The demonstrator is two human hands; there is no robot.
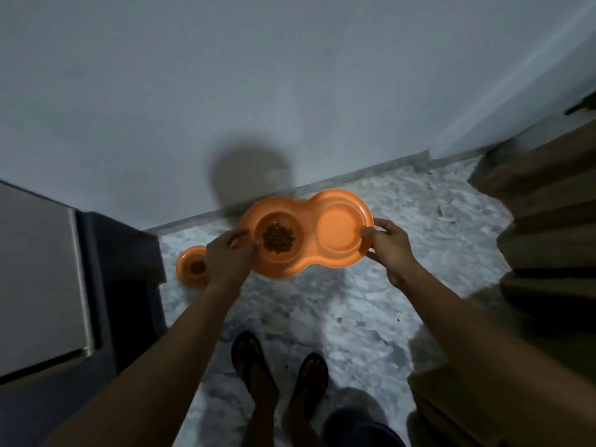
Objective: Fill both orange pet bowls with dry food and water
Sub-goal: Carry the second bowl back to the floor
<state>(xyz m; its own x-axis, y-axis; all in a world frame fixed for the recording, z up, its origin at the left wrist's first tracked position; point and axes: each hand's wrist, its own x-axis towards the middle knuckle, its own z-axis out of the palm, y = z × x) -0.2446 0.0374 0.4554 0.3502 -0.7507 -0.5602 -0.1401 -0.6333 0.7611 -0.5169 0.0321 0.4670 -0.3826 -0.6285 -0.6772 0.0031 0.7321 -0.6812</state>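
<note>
I hold an orange double pet bowl (309, 204) level above the floor, near the wall. Its left well holds brown dry food (278, 237); its right well (338, 227) looks wet with clear water. My left hand (230, 253) grips the left rim and my right hand (388, 243) grips the right rim. A second orange pet bowl (190, 266) stands on the floor to the lower left, partly hidden behind my left wrist, with dry food (197, 267) in its visible well.
A white wall (290, 91) rises just beyond the bowls. A dark cabinet (122, 253) and a pale appliance (35, 279) stand at left. Brown boxes (548, 195) crowd the right. My feet in sandals (280, 372) stand on the marble floor (354, 301).
</note>
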